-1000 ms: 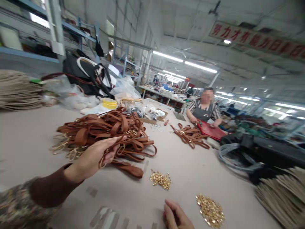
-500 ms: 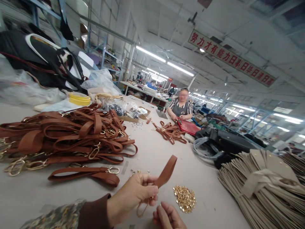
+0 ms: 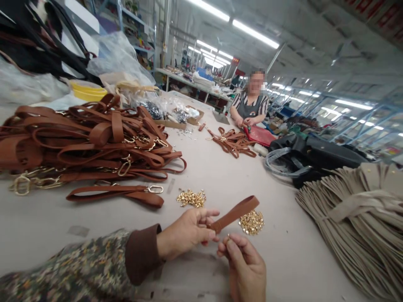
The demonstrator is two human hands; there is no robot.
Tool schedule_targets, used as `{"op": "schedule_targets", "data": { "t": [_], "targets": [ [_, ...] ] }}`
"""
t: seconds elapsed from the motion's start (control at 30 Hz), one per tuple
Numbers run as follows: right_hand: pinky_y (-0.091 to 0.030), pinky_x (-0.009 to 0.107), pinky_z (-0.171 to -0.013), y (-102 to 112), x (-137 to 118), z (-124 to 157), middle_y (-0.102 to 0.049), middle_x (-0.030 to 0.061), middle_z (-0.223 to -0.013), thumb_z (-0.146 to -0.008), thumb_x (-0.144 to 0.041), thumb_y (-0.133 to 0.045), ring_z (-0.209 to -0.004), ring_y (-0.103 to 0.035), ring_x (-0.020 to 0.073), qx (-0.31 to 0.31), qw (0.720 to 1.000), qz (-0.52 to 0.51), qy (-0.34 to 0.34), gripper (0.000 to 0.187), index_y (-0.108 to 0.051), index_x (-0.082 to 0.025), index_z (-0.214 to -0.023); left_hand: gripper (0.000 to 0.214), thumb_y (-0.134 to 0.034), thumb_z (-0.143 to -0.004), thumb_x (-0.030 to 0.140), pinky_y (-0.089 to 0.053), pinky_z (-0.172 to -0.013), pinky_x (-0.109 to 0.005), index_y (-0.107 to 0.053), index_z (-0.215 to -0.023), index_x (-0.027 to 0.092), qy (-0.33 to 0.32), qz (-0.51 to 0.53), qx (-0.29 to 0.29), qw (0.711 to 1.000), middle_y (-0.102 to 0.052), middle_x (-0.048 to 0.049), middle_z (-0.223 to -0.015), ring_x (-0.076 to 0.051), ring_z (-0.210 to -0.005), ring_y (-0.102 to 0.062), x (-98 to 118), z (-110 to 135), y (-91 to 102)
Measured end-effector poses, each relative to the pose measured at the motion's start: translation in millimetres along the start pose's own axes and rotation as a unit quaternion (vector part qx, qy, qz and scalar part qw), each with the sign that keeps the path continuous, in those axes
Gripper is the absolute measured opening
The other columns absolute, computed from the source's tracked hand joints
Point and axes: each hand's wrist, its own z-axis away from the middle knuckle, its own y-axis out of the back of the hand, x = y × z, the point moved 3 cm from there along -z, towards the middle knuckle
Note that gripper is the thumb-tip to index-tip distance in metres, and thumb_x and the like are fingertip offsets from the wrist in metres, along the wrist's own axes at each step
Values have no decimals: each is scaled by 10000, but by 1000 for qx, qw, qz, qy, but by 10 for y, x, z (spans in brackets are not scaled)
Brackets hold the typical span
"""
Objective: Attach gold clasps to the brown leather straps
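Observation:
My left hand point(image 3: 190, 233) is closed on a looped brown leather strap point(image 3: 234, 214), gripping it by its lower end with thumb and fingers while the loop points up to the right. Close beside it, my right hand point(image 3: 244, 262) pinches a tiny shiny piece, apparently a rivet point(image 3: 228, 237), between thumb and forefinger; its exact shape is mostly hidden. Behind the hands lie two heaps of gold rivets, a left heap point(image 3: 191, 198) and a right heap point(image 3: 252, 222) partly behind the strap loop. A single finished-looking strap point(image 3: 116, 193) with a gold ring lies to the left.
A large pile of brown straps point(image 3: 103, 144) with gold clasps covers the left. To the right sit a bundle of beige straps point(image 3: 349, 218) and a black bag point(image 3: 321, 153). Across the table point(image 3: 201, 163), a person point(image 3: 250, 105) handles a red item point(image 3: 260, 135).
My view has tilted down. The right hand has come up further into sight near the strap. The left rivet heap, mostly hidden before, now shows; the strap loop leans further right.

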Motion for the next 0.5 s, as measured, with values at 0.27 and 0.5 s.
{"op": "schedule_targets", "data": {
  "t": [0.27, 0.5],
  "targets": [
    [-538, 240, -630, 9, 33, 12, -698, 34, -723, -759, -356, -782, -637, -626, 131, -65, 996, 64, 15, 207, -732, -173, -842, 231, -684, -735, 237, -430, -672, -241, -711, -915, 96, -13, -19, -102, 995, -673, -35, -741, -128, -691, -586, 42, 33, -63],
    [-511, 241, -604, -1, 48, 3, -650, 12, -661, -742, -385, -785, -626, -602, 137, -86, 986, 146, -2, 257, -738, -157, -853, 174, -593, -783, 178, -467, -759, -270, -703, -908, 129, -62, -96, -110, 987, -660, -12, -751, -152, -733, -599, 38, 62, -52]
  ]
}}
